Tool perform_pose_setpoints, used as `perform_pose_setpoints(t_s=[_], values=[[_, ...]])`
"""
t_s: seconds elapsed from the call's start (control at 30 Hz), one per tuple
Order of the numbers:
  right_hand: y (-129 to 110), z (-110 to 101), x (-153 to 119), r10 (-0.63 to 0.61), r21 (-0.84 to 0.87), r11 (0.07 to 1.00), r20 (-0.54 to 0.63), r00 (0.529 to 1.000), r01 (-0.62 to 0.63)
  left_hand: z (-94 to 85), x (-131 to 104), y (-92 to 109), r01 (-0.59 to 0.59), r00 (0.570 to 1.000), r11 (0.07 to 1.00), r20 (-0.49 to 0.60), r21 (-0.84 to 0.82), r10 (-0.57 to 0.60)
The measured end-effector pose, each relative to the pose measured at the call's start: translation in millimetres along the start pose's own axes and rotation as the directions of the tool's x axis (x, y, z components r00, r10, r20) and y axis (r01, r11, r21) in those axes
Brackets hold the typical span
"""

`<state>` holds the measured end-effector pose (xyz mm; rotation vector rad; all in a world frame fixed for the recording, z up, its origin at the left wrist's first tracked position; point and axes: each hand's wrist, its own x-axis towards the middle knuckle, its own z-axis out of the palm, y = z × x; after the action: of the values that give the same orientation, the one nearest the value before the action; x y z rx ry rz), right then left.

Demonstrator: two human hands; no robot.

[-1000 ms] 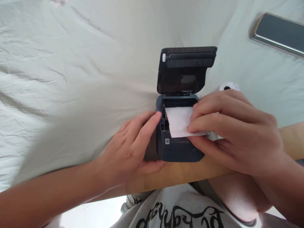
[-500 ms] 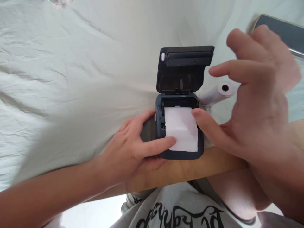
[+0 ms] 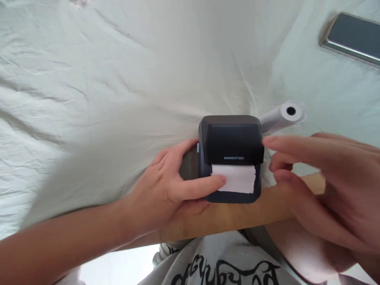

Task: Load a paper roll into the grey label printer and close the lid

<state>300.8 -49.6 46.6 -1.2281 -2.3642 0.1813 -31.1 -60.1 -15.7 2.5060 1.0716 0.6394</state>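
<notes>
A small dark label printer stands near the table's front edge with its lid down or nearly down; a gap cannot be made out. White paper sticks out from under the lid toward me. My left hand grips the printer's left side, its thumb pressing on the paper. Just right of the printer is my right hand, fingers apart and holding nothing, a fingertip close to the lid's right edge.
A white paper roll lies behind and right of the printer. At the back right is a dark flat phone-like device. Wrinkled pale cloth covers the table, whose wooden edge shows in front.
The printer's lid, raised before, has swung down over the paper. My right hand has moved lower. My left hand still holds the printer and paper.
</notes>
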Motion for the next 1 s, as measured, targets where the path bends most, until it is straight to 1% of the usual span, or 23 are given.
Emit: perform_pose_setpoints(t_s=[0.1,0.17,0.27,0.4,0.43,0.5,0.6,0.67,0.73,0.77,0.83,0.93,1.0], values=[[-2.7,10.7,5.1,-0.103,-0.015,0.994,0.042,0.994,0.104,-4.7,3.8,-0.7,-0.019,0.999,0.999,0.039,0.033,0.017],[-2.8,14.8,5.5,-0.152,-0.031,0.987,0.088,0.984,0.156,-6.2,6.0,-2.3,-0.049,0.998,0.997,0.042,0.051,0.047],[-0.9,12.2,2.6,-0.153,-0.053,0.986,0.129,0.980,0.161,-5.5,7.2,-4.8,-0.079,0.997,0.996,0.032,0.050,0.077],[0.7,6.2,2.9,-0.202,-0.049,0.976,0.155,0.967,0.211,-4.8,6.2,-5.4,-0.066,0.997,0.997,0.041,0.036,0.064],[0.6,7.0,4.1,-0.212,-0.045,0.974,0.158,0.965,0.221,-4.9,6.1,-5.0,-0.064,0.997,0.997,0.045,0.037,0.062],[0.3,11.9,6.2,-0.218,-0.038,0.974,0.128,0.967,0.225,-4.8,6.4,-3.7,-0.061,0.997,0.997,0.054,0.043,0.058],[-0.5,23.0,5.2,-0.177,0.034,0.984,0.064,0.982,0.175,-3.3,7.8,-1.3,-0.028,1.000,0.999,0.014,0.032,0.028],[-1.0,28.3,1.7,-0.082,0.126,0.989,0.049,0.995,0.075,-2.6,8.7,-0.1,-0.014,1.000,0.999,-0.017,0.044,0.015],[-0.6,30.0,-1.7,0.036,0.178,0.983,0.048,0.998,-0.044,-3.2,9.2,0.8,-0.009,1.000,0.997,0.002,0.082,0.009],[0.3,29.8,-2.6,0.076,0.173,0.981,0.063,0.995,-0.086,-3.9,9.4,1.2,-0.012,0.999,0.995,0.031,0.103,0.009],[3.2,28.7,-2.3,0.102,0.103,0.988,0.116,0.988,-0.114,-5.7,9.7,2.0,-0.015,0.997,0.992,0.081,0.128,0.005],[7.8,29.5,0.6,0.100,-0.022,0.995,0.195,0.976,-0.098,-7.3,9.4,1.8,-0.031,0.995,0.990,0.101,0.139,0.017],[8.6,32.7,1.4,0.109,-0.084,0.992,0.190,0.976,-0.094,-7.3,8.8,0.1,-0.054,0.994,0.988,0.100,0.145,0.039]])
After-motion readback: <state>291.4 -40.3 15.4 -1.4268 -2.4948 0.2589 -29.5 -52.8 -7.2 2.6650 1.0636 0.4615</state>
